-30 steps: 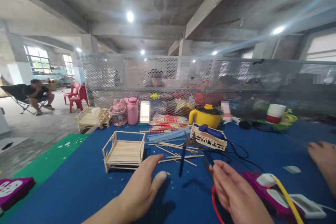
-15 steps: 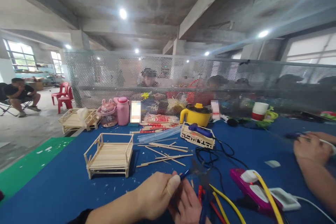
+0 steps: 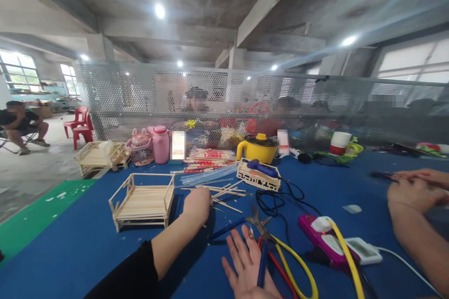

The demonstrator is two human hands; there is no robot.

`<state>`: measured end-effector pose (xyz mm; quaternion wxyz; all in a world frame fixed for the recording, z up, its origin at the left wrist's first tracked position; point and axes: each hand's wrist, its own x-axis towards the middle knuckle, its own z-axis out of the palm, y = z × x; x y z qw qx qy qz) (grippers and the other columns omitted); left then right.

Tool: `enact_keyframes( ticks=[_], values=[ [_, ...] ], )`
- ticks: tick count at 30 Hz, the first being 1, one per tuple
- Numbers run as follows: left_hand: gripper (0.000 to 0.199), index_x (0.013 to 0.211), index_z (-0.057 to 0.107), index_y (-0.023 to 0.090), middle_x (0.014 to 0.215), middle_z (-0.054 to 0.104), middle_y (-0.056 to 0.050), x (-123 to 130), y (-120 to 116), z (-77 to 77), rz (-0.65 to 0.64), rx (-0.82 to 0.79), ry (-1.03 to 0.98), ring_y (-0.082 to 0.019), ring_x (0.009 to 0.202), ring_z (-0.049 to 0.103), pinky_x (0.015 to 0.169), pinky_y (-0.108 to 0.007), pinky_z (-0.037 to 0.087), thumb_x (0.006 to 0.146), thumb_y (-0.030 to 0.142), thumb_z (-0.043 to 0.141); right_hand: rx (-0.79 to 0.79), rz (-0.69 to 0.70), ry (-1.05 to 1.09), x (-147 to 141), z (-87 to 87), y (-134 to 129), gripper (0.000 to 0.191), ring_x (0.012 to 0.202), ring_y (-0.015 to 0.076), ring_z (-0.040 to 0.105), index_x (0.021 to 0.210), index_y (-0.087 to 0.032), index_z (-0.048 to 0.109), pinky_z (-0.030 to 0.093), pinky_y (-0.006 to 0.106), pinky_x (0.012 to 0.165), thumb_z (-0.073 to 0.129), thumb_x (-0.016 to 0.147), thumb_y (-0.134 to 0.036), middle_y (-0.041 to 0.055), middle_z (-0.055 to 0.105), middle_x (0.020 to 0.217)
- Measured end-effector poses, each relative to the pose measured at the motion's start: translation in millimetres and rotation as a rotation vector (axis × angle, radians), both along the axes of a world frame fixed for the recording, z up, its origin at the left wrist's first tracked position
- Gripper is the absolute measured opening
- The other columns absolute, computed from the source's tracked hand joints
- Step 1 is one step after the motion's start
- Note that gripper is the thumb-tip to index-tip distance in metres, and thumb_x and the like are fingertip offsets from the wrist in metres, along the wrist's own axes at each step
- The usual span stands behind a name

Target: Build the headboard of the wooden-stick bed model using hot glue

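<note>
My left hand reaches over the table, its fingers closed down at the pile of thin wooden sticks; its fingertips are hidden behind the hand. My right hand lies palm up with its fingers spread. One blue handle of a pair of pliers passes across its palm, while the other handle points left, just beyond the fingertips. Beside this hand are red handles and yellow loop handles. A small stick-built bed-like frame stands left of my left hand.
A blue glue gun rests on a small stick rack, its black cord trailing. A purple power strip with plugs sits at right, near another person's hands. Behind are a yellow pot, pink jug and perforated screen.
My left hand has let go of the blue plier handle and moved forward and left to the sticks. My right hand's fingers have spread out. The view has shifted slightly.
</note>
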<state>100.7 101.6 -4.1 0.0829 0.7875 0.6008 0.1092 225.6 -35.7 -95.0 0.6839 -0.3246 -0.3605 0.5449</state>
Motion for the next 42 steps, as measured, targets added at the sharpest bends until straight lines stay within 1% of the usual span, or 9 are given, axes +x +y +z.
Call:
enact_keyframes(
  ticks=[3, 6, 10, 15, 21, 24, 30, 35, 42],
  values=[
    [0.022, 0.097, 0.062, 0.013, 0.101, 0.066, -0.006, -7.2, 0.6, 2.0, -0.027, 0.016, -0.013, -0.019, 0.095, 0.062, 0.084, -0.04, 0.049, 0.089, 0.032, 0.053, -0.017, 0.017, 0.054, -1.8, -8.4, 8.4, 0.042, 0.121, 0.0216, 0.05, 0.124, -0.036, 0.052, 0.043, 0.045, 0.094, 0.053, 0.084, -0.022, 0.0035, 0.051, 0.135],
    [0.024, 0.096, 0.064, 0.013, 0.1, 0.068, -0.008, -9.7, -1.3, 3.5, -0.042, 0.03, -0.022, -0.019, 0.094, 0.063, 0.084, -0.037, 0.049, 0.092, 0.029, 0.046, -0.031, 0.078, 0.149, -3.7, -18.1, 14.9, 0.07, 0.13, 0.0184, 0.04, 0.124, -0.047, 0.049, 0.034, 0.046, 0.101, 0.05, 0.066, -0.007, -0.0039, 0.049, 0.138],
    [0.032, 0.089, 0.068, 0.014, 0.093, 0.071, -0.013, -15.0, -18.0, 1.2, -0.055, 0.023, -0.013, -0.022, 0.093, 0.066, 0.081, -0.031, 0.047, 0.092, 0.023, 0.037, -0.015, 0.089, 0.26, -4.2, -20.3, 13.3, 0.08, 0.133, 0.0207, 0.036, 0.121, -0.043, 0.055, 0.034, 0.047, 0.101, 0.046, 0.051, -0.005, -0.0046, 0.047, 0.14],
    [0.023, 0.085, 0.07, 0.018, 0.09, 0.072, -0.011, -32.2, -43.7, -2.7, -0.074, -0.015, 0.031, -0.025, 0.089, 0.067, 0.076, -0.031, 0.048, 0.084, 0.029, 0.05, -0.03, 0.132, 0.282, -10.6, -0.6, 3.6, 0.076, 0.133, 0.0225, 0.036, 0.118, -0.031, 0.061, 0.029, 0.048, 0.104, 0.044, 0.048, -0.008, 0.003, 0.054, 0.134],
    [0.036, 0.11, 0.061, 0.017, 0.117, 0.061, -0.012, -3.6, -4.1, 2.4, -0.069, 0.065, 0.037, -0.023, 0.111, 0.056, 0.09, -0.036, 0.045, 0.095, 0.029, 0.03, -0.067, 0.09, 0.326, -15.3, 7.8, 2.9, 0.074, 0.133, 0.024, 0.036, 0.113, -0.027, 0.066, 0.028, 0.047, 0.105, 0.044, 0.045, -0.009, 0.0057, 0.056, 0.132],
    [0.037, 0.123, 0.051, 0.017, 0.134, 0.049, -0.011, 18.7, 18.1, -7.0, -0.115, 0.053, 0.047, -0.027, 0.124, 0.044, 0.1, -0.05, 0.036, 0.093, 0.035, 0.042, -0.08, 0.118, 0.31, -7.8, -0.3, 6.1, 0.076, 0.134, 0.0234, 0.034, 0.114, -0.027, 0.065, 0.029, 0.047, 0.105, 0.044, 0.044, -0.009, 0.0056, 0.053, 0.134],
    [0.037, 0.123, 0.052, 0.018, 0.141, 0.042, -0.014, 23.4, 3.4, -31.8, -0.154, 0.023, 0.078, -0.034, 0.13, 0.037, 0.098, -0.056, 0.036, 0.092, 0.034, 0.039, -0.066, 0.199, 0.183, 3.4, -14.4, 13.6, 0.077, 0.134, 0.0246, 0.033, 0.114, -0.035, 0.064, 0.029, 0.051, 0.105, 0.046, 0.045, -0.008, 0.0013, 0.053, 0.135],
    [0.032, 0.122, 0.051, 0.02, 0.131, 0.052, -0.01, 12.2, -2.8, -18.8, -0.021, 0.077, 0.089, -0.024, 0.118, 0.05, 0.095, -0.043, 0.043, 0.094, 0.031, 0.04, -0.06, 0.137, 0.083, 0.8, -6.6, 9.5, 0.067, 0.134, 0.0268, 0.033, 0.115, -0.038, 0.063, 0.034, 0.049, 0.102, 0.052, 0.052, -0.016, -0.0009, 0.056, 0.132],
    [0.028, 0.11, 0.058, 0.014, 0.112, 0.06, -0.009, -2.5, 14.7, -6.8, 0.213, 0.05, 0.143, -0.021, 0.099, 0.059, 0.083, -0.042, 0.051, 0.088, 0.031, 0.055, -0.049, 0.086, -0.005, -0.8, 1.3, 6.8, 0.055, 0.13, 0.0297, 0.039, 0.11, -0.042, 0.064, 0.037, 0.05, 0.099, 0.056, 0.059, -0.023, -0.0033, 0.06, 0.126]
  ],
)
